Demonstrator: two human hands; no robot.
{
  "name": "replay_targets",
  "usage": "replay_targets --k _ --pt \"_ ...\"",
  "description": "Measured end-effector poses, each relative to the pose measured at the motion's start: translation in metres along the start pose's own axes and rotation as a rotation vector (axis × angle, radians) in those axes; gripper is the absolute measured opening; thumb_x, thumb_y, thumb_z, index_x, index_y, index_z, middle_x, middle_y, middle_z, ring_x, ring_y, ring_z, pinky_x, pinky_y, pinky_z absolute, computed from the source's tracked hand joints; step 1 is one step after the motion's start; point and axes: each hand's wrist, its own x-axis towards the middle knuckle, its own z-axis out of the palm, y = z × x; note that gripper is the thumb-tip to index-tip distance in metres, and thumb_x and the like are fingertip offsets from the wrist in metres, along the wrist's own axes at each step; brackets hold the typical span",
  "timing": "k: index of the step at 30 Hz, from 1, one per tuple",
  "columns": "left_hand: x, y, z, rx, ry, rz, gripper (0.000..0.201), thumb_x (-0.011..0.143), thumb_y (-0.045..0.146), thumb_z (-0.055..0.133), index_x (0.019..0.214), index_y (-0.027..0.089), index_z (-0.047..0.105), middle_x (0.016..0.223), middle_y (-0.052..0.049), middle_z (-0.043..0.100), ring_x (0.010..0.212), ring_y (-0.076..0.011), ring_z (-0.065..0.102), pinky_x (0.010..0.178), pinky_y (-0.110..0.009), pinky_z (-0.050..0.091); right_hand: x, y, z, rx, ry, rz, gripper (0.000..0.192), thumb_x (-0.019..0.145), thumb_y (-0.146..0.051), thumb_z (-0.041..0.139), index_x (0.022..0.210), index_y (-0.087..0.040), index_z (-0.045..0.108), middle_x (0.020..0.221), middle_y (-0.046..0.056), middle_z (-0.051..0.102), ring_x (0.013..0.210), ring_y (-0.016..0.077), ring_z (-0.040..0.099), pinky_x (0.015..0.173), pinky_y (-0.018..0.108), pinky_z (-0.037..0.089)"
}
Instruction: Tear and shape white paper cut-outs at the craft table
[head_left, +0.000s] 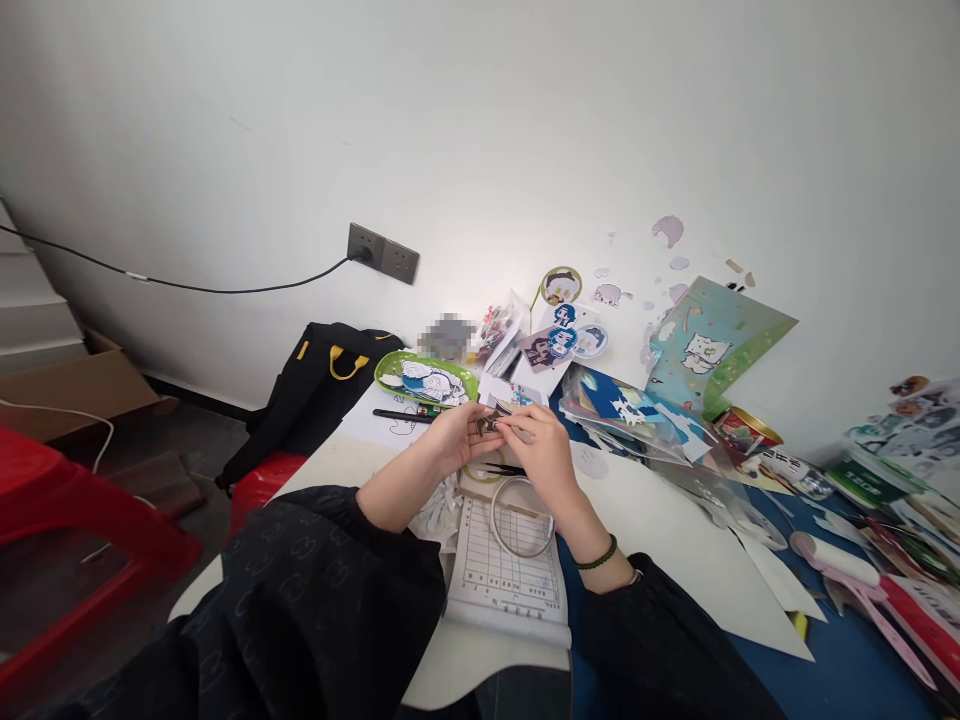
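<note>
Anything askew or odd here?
Two things: a pixelated patch behind the green tray, hiding whatever is there, and the teal printed sheet, tilted against the wall instead of square. The dark piece between left hand and right hand is too small to judge.

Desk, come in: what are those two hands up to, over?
Left hand supporting a small dark patterned piece. Right hand pinching it. White circular ring over ruled white paper pad, nearer the body, not blocking.
</note>
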Motion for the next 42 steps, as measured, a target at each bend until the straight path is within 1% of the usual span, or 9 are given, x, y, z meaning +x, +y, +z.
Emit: replay_targets --k 4,6,9,11,13,17,21,33,42 --pt "0.000 0.000 0.000 -0.007 -0.019 -0.009 0.015 0.084 0.009 0.045 0.074 0.015 0.055 0.061 -0.006 0.064 0.055 -0.0155 0.067 0.064 -0.027 0.060 -0.001 -0.003 -0.001 -0.126 0.032 -0.089 0.016 0.084 -0.022 0.059 0.083 -0.020 0.075 0.080 0.006 0.068 0.079 0.0203 0.059 0.078 0.035 0.047" --pt "-0.001 0.000 0.000 -0.011 -0.027 -0.011 0.015 0.084 0.008 0.045 0.075 0.014 0.055 0.065 -0.009 0.066 0.058 -0.0172 0.069 0.065 -0.028 0.060 0.002 -0.001 -0.007 -0.103 0.050 -0.049 0.014 0.084 -0.023 0.060 0.082 -0.020 0.074 0.081 0.006 0.068 0.079 0.0197 0.060 0.076 0.032 0.047" --pt "-0.002 0.001 0.001 -0.017 -0.019 -0.003 0.011 0.084 0.009 0.045 0.080 0.012 0.055 0.074 -0.015 0.069 0.068 -0.0218 0.072 0.066 -0.029 0.060 0.007 0.010 -0.024 -0.099 0.040 0.091 0.020 0.087 -0.026 0.055 0.084 -0.018 0.072 0.085 0.006 0.069 0.070 0.0166 0.060 0.068 0.029 0.048" --pt "-0.002 0.002 0.001 -0.019 0.002 0.010 0.009 0.084 0.009 0.046 0.083 0.011 0.055 0.076 -0.016 0.070 0.070 -0.0228 0.072 0.065 -0.028 0.060 0.008 0.022 -0.035 -0.138 -0.049 0.125 0.022 0.089 -0.025 0.052 0.087 -0.017 0.072 0.086 0.006 0.070 0.066 0.0158 0.060 0.062 0.028 0.046" --pt "-0.002 0.003 0.001 -0.018 0.018 0.022 0.008 0.084 0.009 0.047 0.084 0.011 0.055 0.076 -0.016 0.070 0.070 -0.0228 0.072 0.064 -0.028 0.060 0.006 0.033 -0.041 -0.160 -0.159 0.099 0.019 0.086 -0.022 0.054 0.085 -0.019 0.073 0.082 0.005 0.071 0.065 0.0158 0.061 0.060 0.027 0.045" --pt "0.001 0.003 -0.001 -0.016 0.023 0.041 0.008 0.084 0.009 0.048 0.086 0.011 0.056 0.076 -0.015 0.070 0.069 -0.0227 0.072 0.064 -0.028 0.061 -0.001 0.043 -0.039 -0.209 -0.334 -0.004 0.017 0.083 -0.016 0.059 0.081 -0.023 0.075 0.083 0.003 0.072 0.076 0.0184 0.063 0.068 0.029 0.046" --pt "0.002 0.002 -0.002 -0.013 0.028 0.045 0.009 0.083 0.009 0.049 0.086 0.009 0.058 0.076 -0.016 0.071 0.069 -0.0227 0.072 0.065 -0.028 0.061 -0.003 0.042 -0.033 -0.270 -0.411 -0.091 0.017 0.083 -0.014 0.061 0.086 -0.023 0.075 0.088 0.004 0.072 0.084 0.0197 0.061 0.075 0.031 0.045" --pt "0.000 0.001 -0.002 -0.001 0.030 0.053 0.011 0.083 0.008 0.048 0.085 0.008 0.059 0.076 -0.017 0.071 0.068 -0.0222 0.072 0.063 -0.027 0.061 -0.003 0.036 -0.031 -0.370 -0.418 -0.142 0.016 0.085 -0.016 0.059 0.084 -0.021 0.074 0.086 0.005 0.072 0.085 0.0198 0.061 0.076 0.032 0.045" --pt "0.003 0.000 -0.004 0.014 0.013 0.045 0.009 0.082 0.009 0.050 0.087 0.009 0.058 0.074 -0.016 0.071 0.068 -0.0225 0.073 0.063 -0.026 0.061 -0.004 0.023 -0.026 -0.402 -0.379 -0.106 0.018 0.077 -0.008 0.058 0.079 -0.019 0.072 0.081 0.004 0.071 0.082 0.0196 0.061 0.077 0.031 0.043"
